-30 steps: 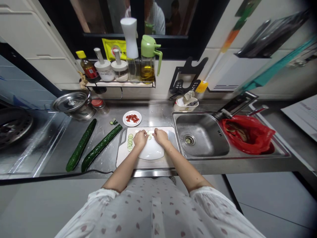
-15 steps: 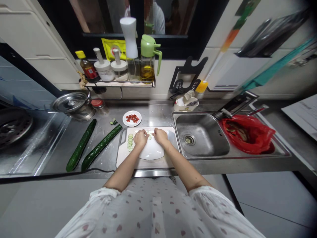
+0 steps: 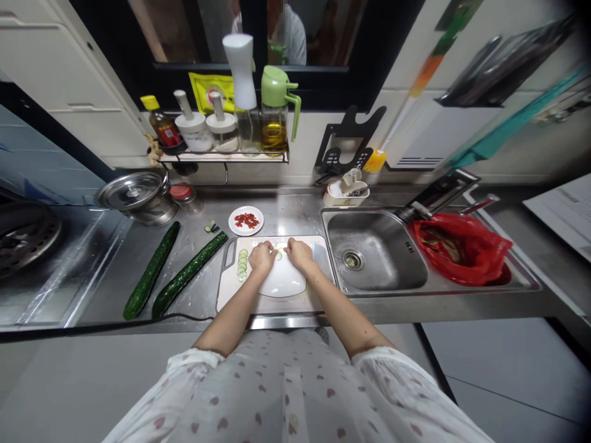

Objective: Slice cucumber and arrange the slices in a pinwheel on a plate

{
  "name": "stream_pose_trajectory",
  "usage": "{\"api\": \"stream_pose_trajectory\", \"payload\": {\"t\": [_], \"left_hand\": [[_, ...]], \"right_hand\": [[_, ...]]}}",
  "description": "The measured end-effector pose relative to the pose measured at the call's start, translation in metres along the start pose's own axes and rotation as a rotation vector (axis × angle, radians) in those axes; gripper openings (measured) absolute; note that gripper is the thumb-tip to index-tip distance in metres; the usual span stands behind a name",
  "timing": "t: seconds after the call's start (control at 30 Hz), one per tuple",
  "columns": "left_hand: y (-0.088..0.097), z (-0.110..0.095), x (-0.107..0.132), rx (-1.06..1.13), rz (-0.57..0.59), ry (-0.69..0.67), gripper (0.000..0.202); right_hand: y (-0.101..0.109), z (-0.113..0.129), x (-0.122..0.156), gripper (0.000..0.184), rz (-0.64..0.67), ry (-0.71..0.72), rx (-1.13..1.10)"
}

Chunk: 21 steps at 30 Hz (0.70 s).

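Observation:
My left hand (image 3: pixel 261 257) is closed, its thumb and fingers pinched at the far part of a white plate (image 3: pixel 282 283) that lies on the cutting board (image 3: pixel 227 298). Facing it, my right hand (image 3: pixel 299 253) is closed in a similar pinch. Between the fingertips shows a pale cucumber slice (image 3: pixel 279 255); the fingers partly cover what they grip. Left of my left hand, a row of overlapping cucumber slices (image 3: pixel 242 266) rests on the board. Beyond the board stands a small plate (image 3: pixel 246 229) with chopped red pieces.
Two long cucumbers (image 3: pixel 152 271) lie on the steel counter at left, near some cut ends (image 3: pixel 212 226). A lidded pot (image 3: pixel 133 191) and a red-lidded jar (image 3: pixel 184 197) stand behind. At right is the sink (image 3: pixel 378 252) with a red plastic bag (image 3: pixel 462 252). A shelf (image 3: pixel 226 157) holds bottles.
Both hands stay in nearly the same place over the plate. The view has shifted very slightly; nothing else visibly moves.

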<state>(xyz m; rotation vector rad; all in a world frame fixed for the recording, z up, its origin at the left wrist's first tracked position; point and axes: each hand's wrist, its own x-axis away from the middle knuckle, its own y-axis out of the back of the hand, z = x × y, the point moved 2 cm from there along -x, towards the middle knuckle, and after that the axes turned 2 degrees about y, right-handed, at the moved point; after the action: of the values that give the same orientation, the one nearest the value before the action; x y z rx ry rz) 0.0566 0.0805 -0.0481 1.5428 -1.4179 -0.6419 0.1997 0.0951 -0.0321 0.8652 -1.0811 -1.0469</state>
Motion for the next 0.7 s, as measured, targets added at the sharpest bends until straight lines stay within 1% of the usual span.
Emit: {"api": "stream_pose_trajectory", "payload": {"t": [0.1,0.23,0.4,0.57,0.7], "left_hand": [[0.001,0.001,0.000,0.022,0.001,0.011,0.017],[0.005,0.005,0.001,0.080,-0.012,-0.010,0.014],[0.013,0.013,0.007,0.190,-0.069,-0.022,0.014],[0.020,0.025,0.021,0.286,-0.142,-0.023,0.015],[0.025,0.040,0.039,0.340,-0.198,-0.058,0.017]], "right_hand": [[0.000,-0.002,0.001,0.025,-0.030,0.011,-0.036],[0.001,-0.006,0.007,0.025,-0.105,0.028,-0.104],[0.001,-0.010,0.018,0.026,-0.138,-0.026,-0.153],[-0.002,-0.014,0.032,0.026,-0.165,-0.050,-0.196],[-0.005,-0.019,0.045,0.025,-0.201,-0.044,-0.232]]}}
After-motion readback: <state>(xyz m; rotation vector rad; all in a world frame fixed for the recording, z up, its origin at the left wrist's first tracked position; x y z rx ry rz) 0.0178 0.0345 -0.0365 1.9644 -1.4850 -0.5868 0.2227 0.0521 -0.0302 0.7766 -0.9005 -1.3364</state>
